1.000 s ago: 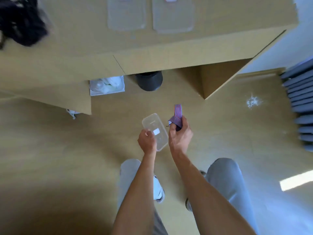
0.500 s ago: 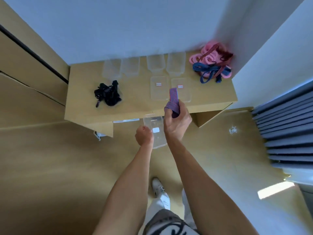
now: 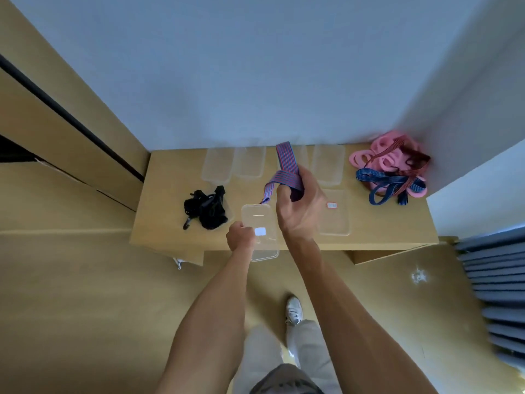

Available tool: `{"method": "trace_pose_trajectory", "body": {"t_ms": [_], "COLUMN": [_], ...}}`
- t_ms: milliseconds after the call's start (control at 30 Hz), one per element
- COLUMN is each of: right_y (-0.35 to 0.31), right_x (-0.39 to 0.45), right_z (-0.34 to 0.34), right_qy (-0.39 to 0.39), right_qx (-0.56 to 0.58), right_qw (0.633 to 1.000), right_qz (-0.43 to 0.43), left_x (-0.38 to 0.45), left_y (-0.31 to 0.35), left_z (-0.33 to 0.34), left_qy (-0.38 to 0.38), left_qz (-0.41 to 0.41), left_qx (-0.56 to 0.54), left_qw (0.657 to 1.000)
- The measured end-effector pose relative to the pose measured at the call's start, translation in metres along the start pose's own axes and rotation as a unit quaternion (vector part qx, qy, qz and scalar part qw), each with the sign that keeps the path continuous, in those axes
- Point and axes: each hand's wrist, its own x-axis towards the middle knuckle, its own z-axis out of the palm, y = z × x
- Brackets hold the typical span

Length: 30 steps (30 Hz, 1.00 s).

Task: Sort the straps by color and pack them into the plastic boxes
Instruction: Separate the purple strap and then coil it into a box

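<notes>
Four clear boxes (image 3: 250, 165) at the back, perhaps; two lids (image 3: 335, 214); two strap piles (image 3: 390, 169).

red-and-blue striped strap (image 3: 285, 170) folded in loops, one end upright, above the table centre. clear lid (image 3: 260, 231) tilted over the near edge. black straps (image 3: 206, 207) bunched at left. pink, blue and red straps (image 3: 393, 169) tangled at far right. clear boxes (image 3: 248, 163) along the far edge.
</notes>
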Motion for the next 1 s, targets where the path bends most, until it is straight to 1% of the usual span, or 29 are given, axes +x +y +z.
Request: {"method": "trace_pose_trajectory", "body": {"t_ms": [233,333,400,467,533,567,633,667,700,767,867,900,933,967,1000], "right_y": [0.037,0.049,0.056,0.061,0.064,0.065,0.064,0.063,0.062,0.059,0.053,0.048,0.044,0.039,0.034], "right_x": [0.036,0.046,0.049,0.050,0.049,0.047,0.042,0.040,0.038,0.037,0.041,0.042,0.043,0.045,0.046], "right_z": [0.039,0.058,0.068,0.076,0.083,0.086,0.090,0.092,0.093,0.094,0.093,0.092,0.092,0.092,0.092], "right_qy": [-0.009,-0.009,-0.007,-0.003,-0.001,-0.001,-0.003,-0.003,-0.005,-0.005,0.011,0.015,0.017,0.019,0.021], "right_qx": [-0.044,-0.065,-0.080,-0.092,-0.104,-0.110,-0.121,-0.125,-0.128,-0.130,-0.123,-0.115,-0.106,-0.099,-0.092], "right_qw": [0.999,0.996,0.995,0.993,0.991,0.990,0.988,0.988,0.987,0.986,0.986,0.987,0.988,0.990,0.990], "right_qz": [0.030,0.056,0.064,0.072,0.082,0.088,0.093,0.095,0.099,0.107,0.113,0.111,0.108,0.104,0.101], "left_x": [0.071,0.090,0.094,0.094,0.091,0.089,0.083,0.081,0.081,0.083,0.081,0.080,0.076,0.072,0.065], "left_y": [0.028,0.037,0.042,0.046,0.048,0.050,0.059,0.066,0.074,0.088,0.105,0.110,0.115,0.120,0.126], "left_z": [0.024,0.032,0.034,0.034,0.034,0.033,0.033,0.033,0.033,0.033,0.028,0.025,0.021,0.016,0.011], "left_qy": [-0.035,-0.047,-0.053,-0.039,-0.024,-0.033,-0.082,-0.098,-0.099,-0.078,-0.071,-0.088,-0.122,-0.179,-0.245], "left_qz": [-0.009,-0.022,-0.020,0.024,0.110,0.155,0.215,0.227,0.238,0.257,0.263,0.267,0.264,0.247,0.203], "left_qx": [0.044,0.052,0.081,0.125,0.168,0.168,0.113,0.090,0.092,0.112,0.094,0.080,0.062,0.039,0.000], "left_qw": [0.998,0.997,0.995,0.991,0.979,0.973,0.966,0.965,0.962,0.957,0.957,0.956,0.955,0.951,0.948]}}
